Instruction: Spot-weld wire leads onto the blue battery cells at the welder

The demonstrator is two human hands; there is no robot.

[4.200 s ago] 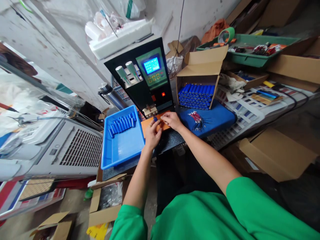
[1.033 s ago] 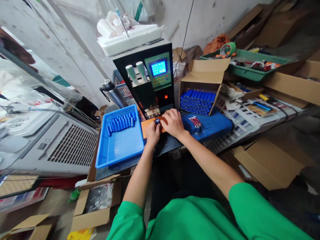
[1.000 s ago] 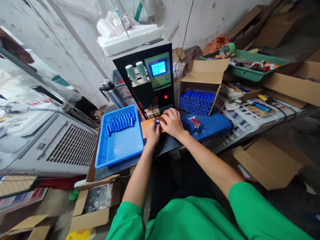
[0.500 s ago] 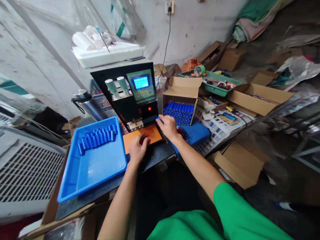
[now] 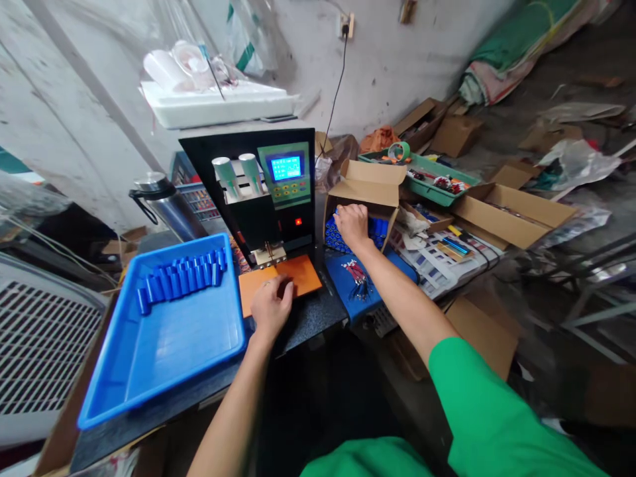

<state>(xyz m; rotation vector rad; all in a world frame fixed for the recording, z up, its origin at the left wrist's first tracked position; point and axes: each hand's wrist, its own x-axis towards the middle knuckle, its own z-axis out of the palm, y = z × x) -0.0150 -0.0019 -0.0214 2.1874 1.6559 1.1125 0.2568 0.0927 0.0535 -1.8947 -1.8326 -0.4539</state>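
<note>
My left hand (image 5: 271, 306) rests on the orange board (image 5: 302, 274) below the machine's metal pins (image 5: 269, 252). Its fingers are curled in, and what they hold, if anything, is hidden. My right hand (image 5: 352, 225) reaches into an open cardboard box (image 5: 372, 192) filled with blue cylindrical battery cells (image 5: 380, 228). Its fingers are bent down among the cells and appear closed on one, though the tips are out of sight. A black spot welder (image 5: 293, 218) with a lit screen stands behind the board. On the left, more blue cells (image 5: 183, 277) lie in rows.
A blue plastic tray (image 5: 183, 358) occupies the left of the bench, with a steel flask (image 5: 171, 209) behind it. Red and black wire leads (image 5: 358, 278) lie on a blue surface before the box. A green tray (image 5: 432, 185) and cardboard cartons (image 5: 511, 212) stand to the right.
My right hand has moved from beside the orange board, with something blue at its fingertips, to inside the cardboard box. The left hand stays on the board. The view has shifted slightly.
</note>
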